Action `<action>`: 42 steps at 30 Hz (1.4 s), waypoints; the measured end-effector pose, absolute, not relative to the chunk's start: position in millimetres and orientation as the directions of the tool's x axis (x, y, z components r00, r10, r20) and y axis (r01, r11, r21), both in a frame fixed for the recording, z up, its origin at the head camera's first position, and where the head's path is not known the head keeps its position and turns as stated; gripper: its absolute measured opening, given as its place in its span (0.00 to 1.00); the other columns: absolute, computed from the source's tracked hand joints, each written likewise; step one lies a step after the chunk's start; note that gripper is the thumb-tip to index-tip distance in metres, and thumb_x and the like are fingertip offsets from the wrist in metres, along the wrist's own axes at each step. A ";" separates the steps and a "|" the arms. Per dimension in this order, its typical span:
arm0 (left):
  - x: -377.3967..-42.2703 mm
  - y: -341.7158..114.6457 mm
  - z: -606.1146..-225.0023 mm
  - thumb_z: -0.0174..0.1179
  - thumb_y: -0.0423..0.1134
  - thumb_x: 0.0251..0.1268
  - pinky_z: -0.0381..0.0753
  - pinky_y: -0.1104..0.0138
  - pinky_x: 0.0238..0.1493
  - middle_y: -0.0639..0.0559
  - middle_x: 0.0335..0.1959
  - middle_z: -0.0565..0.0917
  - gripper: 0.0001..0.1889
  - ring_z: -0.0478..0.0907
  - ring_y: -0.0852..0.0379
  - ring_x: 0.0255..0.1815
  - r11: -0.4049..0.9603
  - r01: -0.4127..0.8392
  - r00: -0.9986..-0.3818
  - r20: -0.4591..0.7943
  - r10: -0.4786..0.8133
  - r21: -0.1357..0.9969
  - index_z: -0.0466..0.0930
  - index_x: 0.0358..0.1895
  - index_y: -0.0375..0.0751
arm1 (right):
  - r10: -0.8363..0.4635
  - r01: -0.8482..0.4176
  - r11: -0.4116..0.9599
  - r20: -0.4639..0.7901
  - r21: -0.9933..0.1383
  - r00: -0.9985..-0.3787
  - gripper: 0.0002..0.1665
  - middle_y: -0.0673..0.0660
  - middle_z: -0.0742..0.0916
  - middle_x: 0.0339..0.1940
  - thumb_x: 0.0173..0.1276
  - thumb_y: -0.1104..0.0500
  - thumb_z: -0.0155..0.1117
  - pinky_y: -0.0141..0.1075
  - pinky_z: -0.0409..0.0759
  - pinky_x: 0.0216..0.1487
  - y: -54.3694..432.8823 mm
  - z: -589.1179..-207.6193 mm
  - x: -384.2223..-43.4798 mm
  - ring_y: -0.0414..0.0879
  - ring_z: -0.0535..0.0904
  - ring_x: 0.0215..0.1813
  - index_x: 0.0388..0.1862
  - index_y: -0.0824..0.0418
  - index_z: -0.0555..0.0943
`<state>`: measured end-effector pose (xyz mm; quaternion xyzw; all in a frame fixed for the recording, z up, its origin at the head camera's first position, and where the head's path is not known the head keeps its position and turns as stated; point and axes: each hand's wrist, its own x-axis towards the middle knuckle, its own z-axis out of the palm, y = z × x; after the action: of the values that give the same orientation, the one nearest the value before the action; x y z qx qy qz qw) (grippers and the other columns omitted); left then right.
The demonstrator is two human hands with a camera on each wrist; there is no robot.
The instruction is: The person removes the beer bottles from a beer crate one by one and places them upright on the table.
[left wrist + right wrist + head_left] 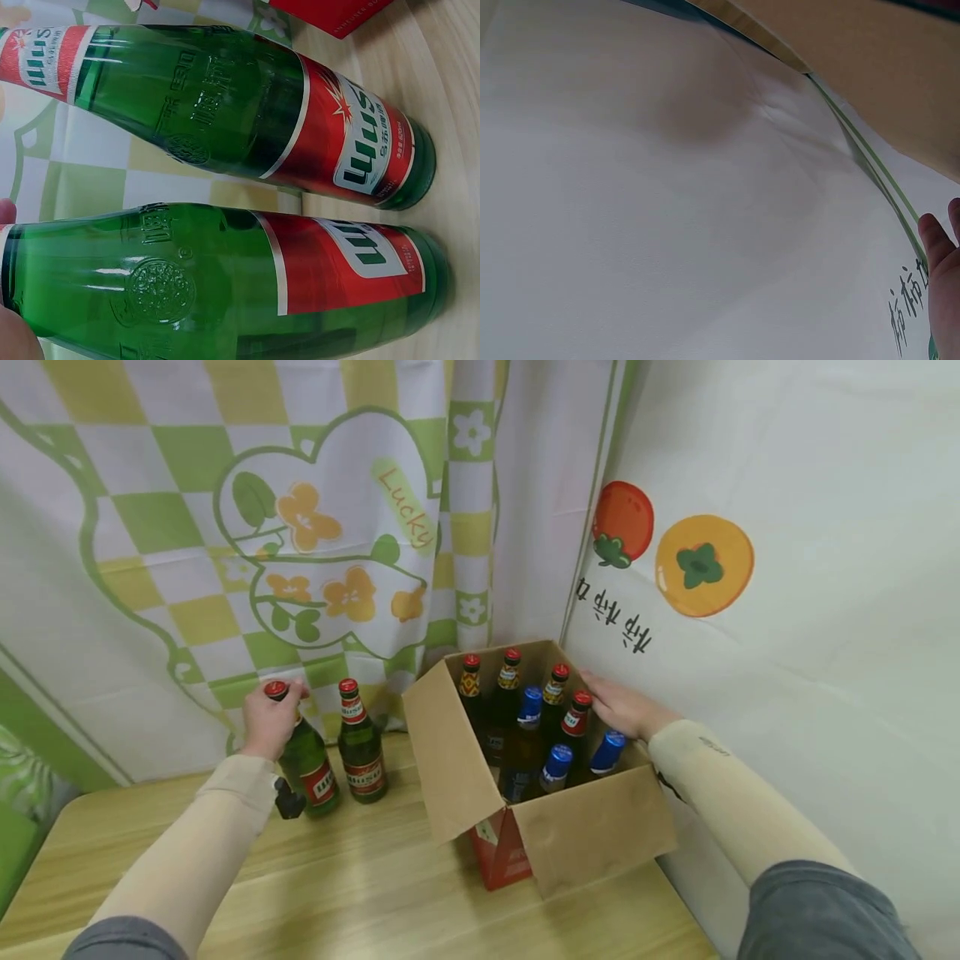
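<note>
My left hand (270, 727) grips the neck of a green beer bottle (309, 768) with a red label, near its red cap. The bottle stands slightly tilted at the table's back left; in the left wrist view its body (195, 277) fills the lower part, with a thumb at the neck. Just right of it a matching beer bottle (362, 758) stands upright, untouched. An open cardboard box (465, 743) holds several bottles, some red-capped, some with blue foil tops (557, 764). Along the box's right side lies my right hand (626, 703), fingers extended; the right wrist view shows only fingertips (936, 244).
The wooden table (352, 885) sits in a corner. A checkered curtain (180, 527) hangs behind it, and a white wall covering (825, 568) with printed fruit rises close at the right. Two box flaps (600, 827) stick out left and frontward.
</note>
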<state>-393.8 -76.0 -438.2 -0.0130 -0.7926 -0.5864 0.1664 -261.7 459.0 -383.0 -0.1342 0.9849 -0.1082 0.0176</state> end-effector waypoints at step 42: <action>-390.0 -63.7 -442.5 0.63 0.51 0.75 0.77 0.71 0.33 0.45 0.34 0.82 0.23 0.76 0.64 0.26 0.366 0.184 -0.975 0.218 -0.053 0.912 0.80 0.51 0.29 | -0.247 -0.234 0.951 -0.041 -0.200 -0.968 0.34 0.75 0.57 0.81 0.84 0.59 0.38 0.58 0.50 0.78 460.5 -382.4 -264.3 0.69 0.51 0.81 0.81 0.77 0.50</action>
<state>-390.0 -63.7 -442.5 -0.0401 -0.8196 -0.5617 0.1055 -264.3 460.5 -382.4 -0.1219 0.9872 -0.0974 0.0328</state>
